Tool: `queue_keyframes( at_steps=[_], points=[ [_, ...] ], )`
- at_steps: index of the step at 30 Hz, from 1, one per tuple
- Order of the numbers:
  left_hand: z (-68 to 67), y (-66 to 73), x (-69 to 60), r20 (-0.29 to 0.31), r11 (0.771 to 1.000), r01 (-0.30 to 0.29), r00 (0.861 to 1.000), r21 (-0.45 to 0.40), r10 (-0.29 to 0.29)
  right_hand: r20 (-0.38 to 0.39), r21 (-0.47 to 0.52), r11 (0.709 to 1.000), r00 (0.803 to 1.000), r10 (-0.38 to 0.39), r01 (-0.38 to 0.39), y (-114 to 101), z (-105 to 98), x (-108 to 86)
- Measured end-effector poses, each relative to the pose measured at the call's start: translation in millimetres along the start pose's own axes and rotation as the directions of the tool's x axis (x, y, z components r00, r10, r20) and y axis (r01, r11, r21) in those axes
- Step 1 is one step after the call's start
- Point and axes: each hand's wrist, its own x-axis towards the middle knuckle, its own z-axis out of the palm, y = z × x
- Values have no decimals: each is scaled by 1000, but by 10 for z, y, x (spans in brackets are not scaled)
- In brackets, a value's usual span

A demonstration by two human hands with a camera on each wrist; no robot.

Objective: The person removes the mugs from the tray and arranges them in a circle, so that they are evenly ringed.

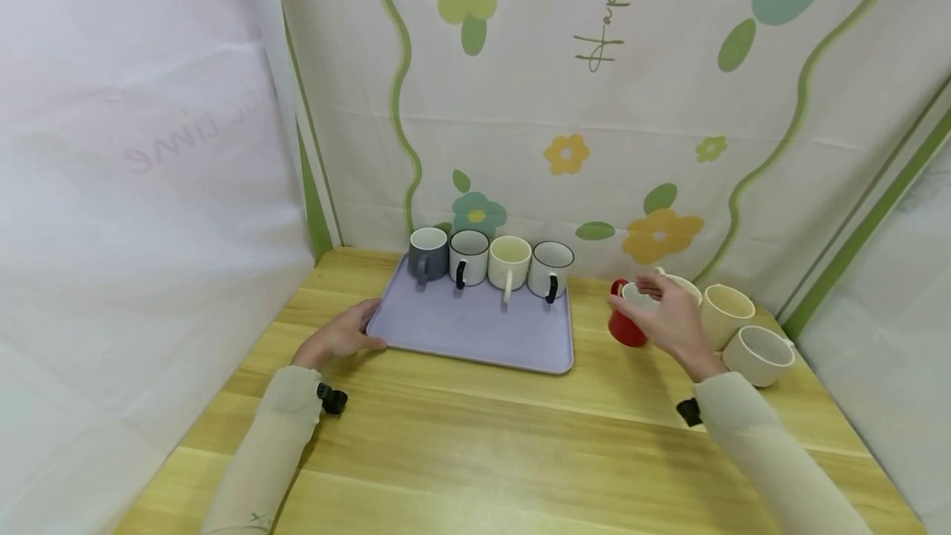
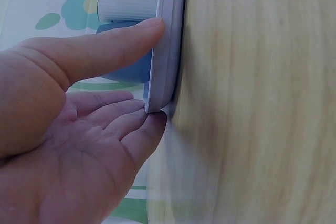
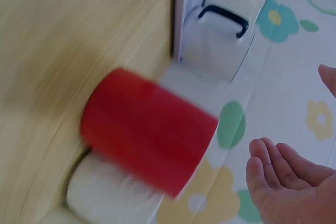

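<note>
My left hand (image 1: 342, 335) touches the near left corner of a lilac tray (image 1: 475, 329); in the left wrist view its thumb lies along the rim and its extended fingertips meet the corner. On the tray's far side stand a grey mug (image 1: 428, 261), a white mug (image 1: 469, 258), a cream mug (image 1: 508, 262) and another white mug (image 1: 551, 271), handles facing me. My right hand (image 1: 672, 320) hovers over a red mug (image 1: 626, 332) right of the tray. In the right wrist view a gap separates the slightly bent fingers from the red mug (image 3: 149, 129).
Behind and right of my right hand are a partly hidden pale mug (image 1: 685, 286), a cream mug (image 1: 724, 316) and an off-white mug (image 1: 758, 357). A flowered cloth (image 1: 520, 106) hangs behind the wooden table (image 1: 461, 436), with white sheets at both sides.
</note>
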Motion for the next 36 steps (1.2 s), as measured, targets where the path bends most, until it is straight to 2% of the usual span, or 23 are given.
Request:
queue_keyframes(
  at_steps=[4, 8, 13, 19, 28, 31, 36],
  points=[
    [10, 11, 5, 8, 1000, -5, 1000, -15, 5, 45, 18, 1000, 999, -17, 16, -110, 278, 122],
    [15, 21, 16, 7, 1000, -15, 1000, -9, 15, 93, 76, 997, 996, 12, -20, -178, 509, 257],
    [16, 22, 25, 5, 1000, -6, 1000, -11, 6, 138, 138, 986, 988, 75, -95, -188, 718, 410],
    [15, 13, 24, 5, 1000, 3, 1000, -8, -3, 182, 167, 964, 968, 175, -206, -121, 919, 521],
    [10, 27, -1, 7, 1000, 10, 1000, 12, -10, 221, 179, 937, 941, 258, -299, -114, 1223, 659],
    [1, 20, -5, 2, 1000, 20, 1000, -1, -20, 199, 211, 930, 945, 260, -300, -136, 1348, 690],
    [-7, 3, 0, 1, 1000, 21, 1000, 2, -21, 100, 327, 894, 952, 288, -305, -192, 1535, 704]
  ],
)
